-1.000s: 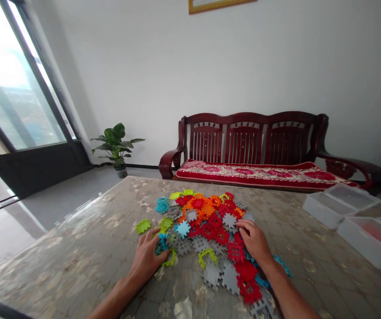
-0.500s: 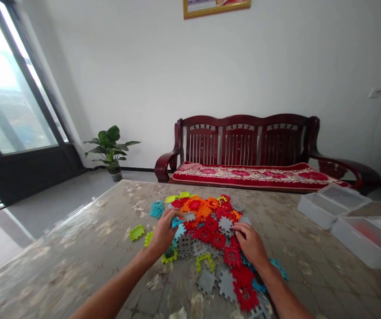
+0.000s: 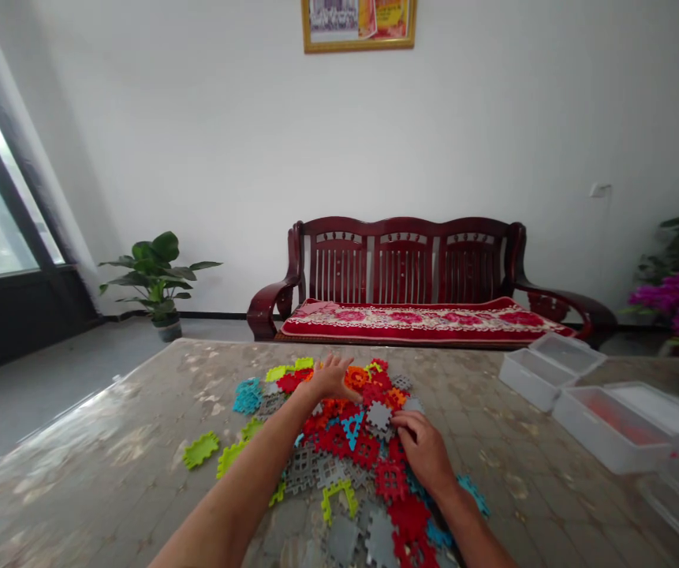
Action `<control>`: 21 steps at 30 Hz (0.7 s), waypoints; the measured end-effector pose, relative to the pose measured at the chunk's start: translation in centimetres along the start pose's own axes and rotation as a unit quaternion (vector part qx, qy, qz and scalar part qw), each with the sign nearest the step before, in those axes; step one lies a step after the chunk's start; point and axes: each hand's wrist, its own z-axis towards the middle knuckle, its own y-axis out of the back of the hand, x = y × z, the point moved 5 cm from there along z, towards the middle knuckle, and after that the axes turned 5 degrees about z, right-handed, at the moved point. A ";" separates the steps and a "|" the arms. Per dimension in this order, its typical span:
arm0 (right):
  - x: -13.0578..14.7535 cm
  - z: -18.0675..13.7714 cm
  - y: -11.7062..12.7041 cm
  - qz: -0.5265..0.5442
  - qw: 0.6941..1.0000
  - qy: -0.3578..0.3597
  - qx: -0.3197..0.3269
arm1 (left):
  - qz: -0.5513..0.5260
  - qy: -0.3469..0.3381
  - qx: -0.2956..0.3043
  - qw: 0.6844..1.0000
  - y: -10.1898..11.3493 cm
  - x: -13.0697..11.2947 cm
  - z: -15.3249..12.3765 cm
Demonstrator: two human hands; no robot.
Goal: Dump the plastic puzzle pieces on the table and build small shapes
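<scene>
A pile of flat plastic interlocking tiles (image 3: pixel 351 442) in red, orange, grey, blue and lime lies on the marbled table (image 3: pixel 108 473). My left hand (image 3: pixel 330 376) reaches to the far side of the pile, fingers stretched over the orange and red tiles there. My right hand (image 3: pixel 425 450) rests on the right side of the pile, fingers curled down onto red tiles beside a grey tile (image 3: pixel 378 415). Whether either hand grips a tile is not clear.
Clear plastic bins (image 3: pixel 552 364) and lids stand on the table at the right, one with red contents (image 3: pixel 617 422). Loose lime tiles (image 3: pixel 200 450) lie left of the pile. Beyond the table are a wooden bench (image 3: pixel 410 284), potted plants and a window.
My left hand moved from the near left of the pile forward to its far edge. My right hand stayed on the pile's right side. The view has swung right.
</scene>
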 end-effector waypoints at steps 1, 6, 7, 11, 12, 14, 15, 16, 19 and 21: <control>0.2 0.0 0.1 -0.003 1.000 0.000 -0.003 | 0.007 0.006 0.016 1.000 -0.4 0.1 0.4; 0.7 -0.1 0.4 -0.052 0.998 -0.001 -0.029 | 0.033 0.017 0.035 0.999 -1.5 0.6 1.2; 0.8 -0.1 0.5 -0.068 0.997 -0.003 -0.035 | 0.037 0.014 0.030 0.999 -1.4 0.5 1.1; 0.8 -0.1 0.7 -0.123 0.991 -0.013 -0.055 | 0.043 -0.017 0.002 0.999 -0.9 0.0 0.4; 0.8 -0.1 0.7 -0.133 0.989 -0.016 -0.060 | 0.043 -0.027 -0.007 0.999 -0.7 -0.2 0.1; 0.6 -0.1 0.8 -0.146 0.987 -0.020 -0.067 | 0.043 -0.047 -0.028 0.998 -0.4 -0.5 -0.6; 0.5 -0.1 0.8 -0.149 0.986 -0.021 -0.070 | 0.042 -0.056 -0.039 0.997 -0.2 -0.6 -1.1; 0.4 -0.1 0.8 -0.150 0.986 -0.021 -0.072 | 0.041 -0.065 -0.049 0.996 0.1 -0.7 -1.6; 0.1 -0.1 0.9 -0.143 0.986 -0.019 -0.079 | 0.034 -0.089 -0.078 0.992 0.7 -0.8 -3.3; -0.1 -0.1 0.9 -0.135 0.987 -0.017 -0.082 | 0.030 -0.101 -0.093 0.990 1.1 -0.9 -4.5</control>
